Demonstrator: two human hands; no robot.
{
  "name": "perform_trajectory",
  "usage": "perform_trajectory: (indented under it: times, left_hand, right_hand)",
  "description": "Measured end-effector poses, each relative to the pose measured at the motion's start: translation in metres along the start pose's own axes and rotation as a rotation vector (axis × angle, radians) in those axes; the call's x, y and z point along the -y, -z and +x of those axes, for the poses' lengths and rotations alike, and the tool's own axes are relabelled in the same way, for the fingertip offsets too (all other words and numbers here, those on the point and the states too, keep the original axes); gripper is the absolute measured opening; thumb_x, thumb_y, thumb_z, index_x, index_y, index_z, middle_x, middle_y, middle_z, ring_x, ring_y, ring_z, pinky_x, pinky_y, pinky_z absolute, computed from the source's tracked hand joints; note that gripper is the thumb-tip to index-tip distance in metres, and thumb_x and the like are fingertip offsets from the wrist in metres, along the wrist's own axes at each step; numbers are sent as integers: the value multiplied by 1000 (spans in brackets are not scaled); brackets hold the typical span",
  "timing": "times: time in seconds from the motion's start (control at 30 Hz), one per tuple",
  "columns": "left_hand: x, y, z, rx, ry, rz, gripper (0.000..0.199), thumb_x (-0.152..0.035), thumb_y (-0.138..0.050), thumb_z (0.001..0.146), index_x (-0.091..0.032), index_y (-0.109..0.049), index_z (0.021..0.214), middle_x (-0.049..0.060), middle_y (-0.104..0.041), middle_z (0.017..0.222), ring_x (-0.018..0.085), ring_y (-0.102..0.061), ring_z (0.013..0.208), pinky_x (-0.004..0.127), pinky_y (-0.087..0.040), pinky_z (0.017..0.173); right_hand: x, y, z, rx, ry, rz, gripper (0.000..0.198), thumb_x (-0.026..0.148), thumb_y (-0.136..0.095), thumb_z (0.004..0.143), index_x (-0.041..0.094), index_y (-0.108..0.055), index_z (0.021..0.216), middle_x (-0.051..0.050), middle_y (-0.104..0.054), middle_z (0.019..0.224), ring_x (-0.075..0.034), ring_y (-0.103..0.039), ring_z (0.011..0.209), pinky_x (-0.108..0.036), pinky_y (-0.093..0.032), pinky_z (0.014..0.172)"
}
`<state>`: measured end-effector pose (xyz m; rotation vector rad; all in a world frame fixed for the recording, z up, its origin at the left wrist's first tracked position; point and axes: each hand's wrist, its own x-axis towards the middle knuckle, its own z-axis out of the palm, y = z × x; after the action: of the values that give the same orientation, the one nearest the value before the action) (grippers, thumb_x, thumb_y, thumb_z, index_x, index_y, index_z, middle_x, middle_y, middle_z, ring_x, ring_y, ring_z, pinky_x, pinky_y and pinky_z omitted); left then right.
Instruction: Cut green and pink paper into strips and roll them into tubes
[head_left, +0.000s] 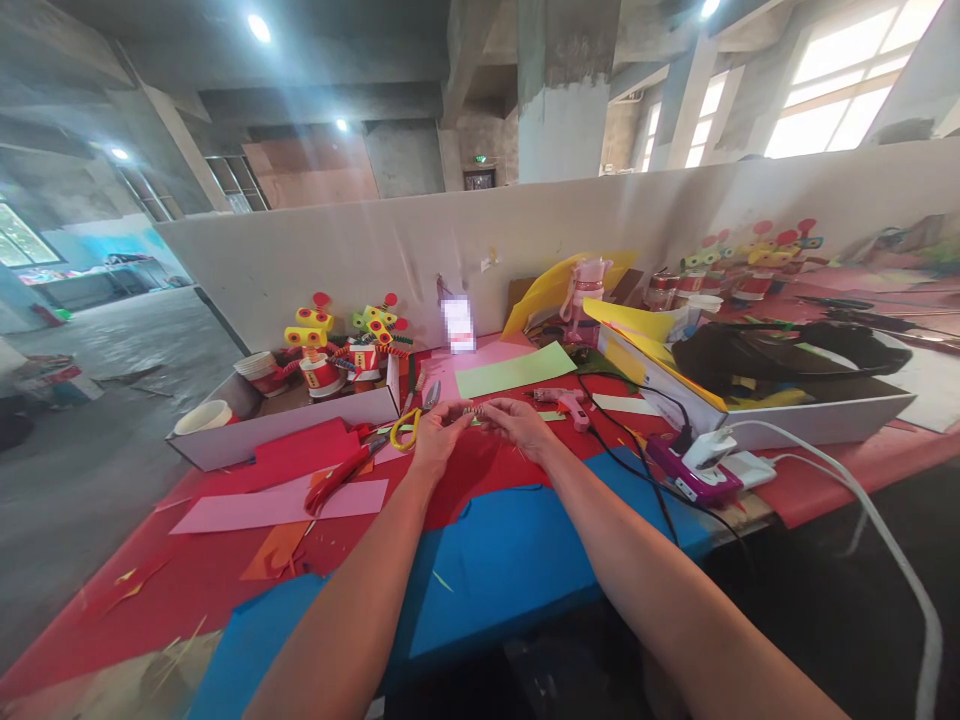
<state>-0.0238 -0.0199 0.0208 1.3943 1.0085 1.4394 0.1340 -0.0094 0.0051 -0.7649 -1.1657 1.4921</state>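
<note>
Here's the pale coil [473, 411], held up over the red table covering [491, 485], and both hands are on it: the left hand [439, 430] pinches one end, the right hand [519, 422] the other, the two close together with only a short run of rings showing between them. This is the delicate bit, because a hard pull could stretch those rings out of shape, and a loose pinch at either end could let the thing spring away. Just beside the left hand, the yellow-handled scissors [406, 430] lie with blades pointing away; a careless sideways sweep might catch them. On the other side the pink glue gun [566, 405] sits near the right fingers, and if it's hot, a brush against it could burn; I can't tell whether it's on. Its dark cord [641, 455] loops near the right forearm, toward the purple power strip [696, 475], so a snag there could drag the gun. Now the hard-to-read parts: the fingertips cover both ends of the coil, and its material is too small to judge. Farther out, the bright panel [458, 325] by the partition is blurred into blocks, and the right-hand box [817, 420] has its contents mostly masked by a black bundle [795, 355].
</note>
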Motion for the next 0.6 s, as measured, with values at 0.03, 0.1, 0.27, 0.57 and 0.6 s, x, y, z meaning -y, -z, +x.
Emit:
perform_trajectory:
  times: [0.03, 0.1, 0.27, 0.57, 0.6]
  left_hand:
    - [0, 0, -1, 9, 6, -12, 38, -31, -81, 58, -18, -71, 93, 2, -68, 82, 14, -59, 76, 26, -47, 71]
    - [-1, 0, -1, 14, 56, -83, 48, -33, -82, 59, -19, -68, 102, 3, -68, 87, 15, -61, 79, 26, -47, 71]
    - [-1, 1, 0, 15, 228, -225, 43, -49, -78, 63, -15, -65, 84, 1, -63, 69, 9, -55, 58, 21, -40, 53]
    - [4, 3, 3, -7, 198, -221, 36, -41, -84, 53, -14, -67, 70, -1, -58, 61, 7, -48, 55, 20, -37, 51]
    - [4, 5, 4, -29, 184, -222, 36, -41, -84, 54, -15, -67, 71, -1, -59, 64, 8, -49, 56, 21, -39, 53]
  right_hand:
    - [-1, 0, 0, -13, 33, -14, 41, 51, -79, 60, 17, -68, 81, -2, -70, 79, -12, -63, 66, -26, -51, 70]
    - [-1, 0, 1, -56, 95, -40, 39, 47, -80, 59, 18, -68, 82, -1, -69, 76, -12, -62, 65, -27, -51, 70]
    - [-1, 2, 5, -77, 210, -174, 31, 42, -74, 64, 20, -68, 85, 0, -68, 74, -15, -62, 68, -30, -50, 71]
    - [-1, 4, 5, -37, 284, -255, 26, 39, -73, 67, 21, -70, 87, -1, -71, 83, -16, -64, 76, -31, -51, 76]
    - [0, 6, 5, -47, 277, -239, 27, 39, -72, 67, 21, -71, 87, -1, -71, 83, -16, -64, 76, -32, -52, 77]
